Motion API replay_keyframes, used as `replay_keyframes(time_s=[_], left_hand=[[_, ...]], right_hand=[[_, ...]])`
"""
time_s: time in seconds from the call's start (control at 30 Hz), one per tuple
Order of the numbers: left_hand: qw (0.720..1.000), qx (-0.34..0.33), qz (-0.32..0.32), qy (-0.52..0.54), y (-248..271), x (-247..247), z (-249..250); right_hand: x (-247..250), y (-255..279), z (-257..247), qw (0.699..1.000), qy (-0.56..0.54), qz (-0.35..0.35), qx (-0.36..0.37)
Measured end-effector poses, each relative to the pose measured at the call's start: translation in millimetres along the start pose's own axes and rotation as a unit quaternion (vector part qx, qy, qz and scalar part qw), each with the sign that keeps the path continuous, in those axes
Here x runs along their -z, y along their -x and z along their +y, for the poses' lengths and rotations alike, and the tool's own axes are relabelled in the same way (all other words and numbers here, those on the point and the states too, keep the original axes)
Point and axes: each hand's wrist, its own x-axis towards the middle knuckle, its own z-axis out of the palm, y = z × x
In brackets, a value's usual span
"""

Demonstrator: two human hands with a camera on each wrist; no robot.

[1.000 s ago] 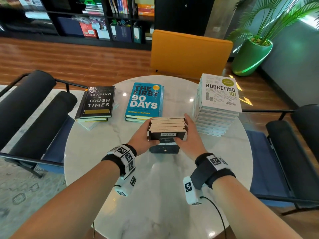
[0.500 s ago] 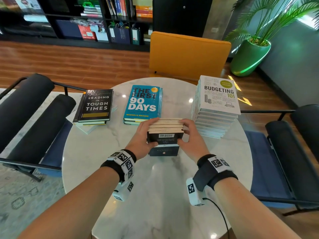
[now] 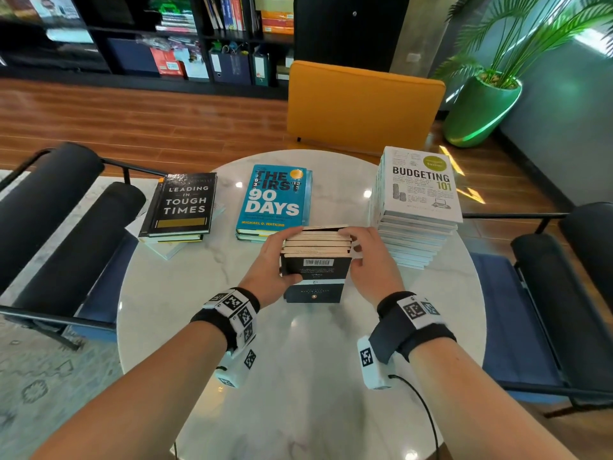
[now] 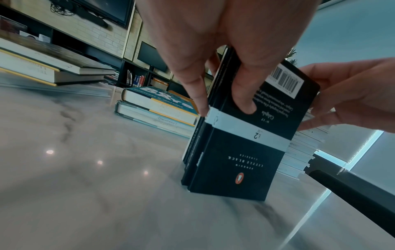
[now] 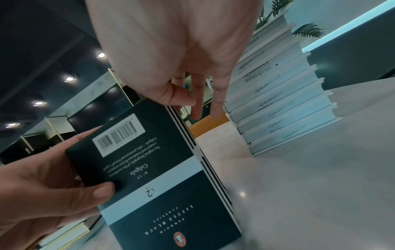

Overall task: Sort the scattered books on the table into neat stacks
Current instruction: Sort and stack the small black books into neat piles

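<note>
A bundle of small black paperbacks (image 3: 316, 270) stands upright on its edge near the middle of the round marble table (image 3: 298, 376), back cover with barcode towards me. My left hand (image 3: 270, 260) grips its left side, thumb pressed on the cover (image 4: 245, 143). My right hand (image 3: 368, 260) holds the right side, fingers curled over the top edges. The right wrist view shows the same black cover (image 5: 162, 186). Behind lie three stacks: "Leading in Tough Times" (image 3: 180, 207) at left, "The First 90 Days" (image 3: 275, 197) in the centre, and a tall "Budgeting 101" pile (image 3: 418, 207) at right.
A yellow chair (image 3: 361, 104) stands beyond the table. Black armchairs flank it at left (image 3: 66, 220) and right (image 3: 564, 277). A green plant pot (image 3: 481, 107) sits back right, and dark bookshelves (image 3: 199, 44) line the far wall. Bare marble lies between me and the bundle.
Both hands have shifted from pressing the bundle's sides to curling their fingers over its top. The bundle stays upright in the same spot.
</note>
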Motion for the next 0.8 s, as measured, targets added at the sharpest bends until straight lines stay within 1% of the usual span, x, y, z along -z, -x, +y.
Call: replay_keyframes(time_s=[0.1,0.27,0.33,0.43,0.5,0.57,0.63,0.7,0.8], left_hand=[[1.000,0.002,-0.004,-0.002,-0.4,0.4,1.4],[0.999,-0.013,-0.018,-0.027,-1.0,3.6,4.5],[0.999,-0.017,-0.026,-0.042,-1.0,4.4,7.4],[0.998,-0.017,-0.029,-0.054,-2.4,4.4,10.5],[0.998,-0.012,-0.028,-0.056,-4.2,4.4,9.4],[0.998,-0.011,-0.027,-0.051,-6.1,3.9,6.6],[0.999,-0.005,-0.022,-0.028,-8.7,2.9,3.5],[1.000,0.009,-0.009,-0.012,-12.1,1.1,1.5],[1.000,0.014,0.012,-0.016,-14.8,-3.6,1.5]], right_hand=[[-0.8,4.6,1.5,0.999,-0.032,-0.004,-0.023],[-1.0,0.8,0.3,0.993,-0.077,0.047,-0.071],[1.6,-2.4,1.4,0.990,-0.091,0.053,-0.091],[6.8,-3.9,2.2,0.989,-0.088,0.058,-0.100],[12.2,-1.0,3.1,0.988,-0.081,0.078,-0.107],[20.7,4.3,5.5,0.984,-0.082,0.112,-0.114],[29.5,12.5,8.5,0.980,-0.084,0.143,-0.107],[35.2,21.6,11.6,0.985,-0.047,0.147,-0.078],[33.7,35.0,10.9,0.994,0.047,0.092,-0.046]])
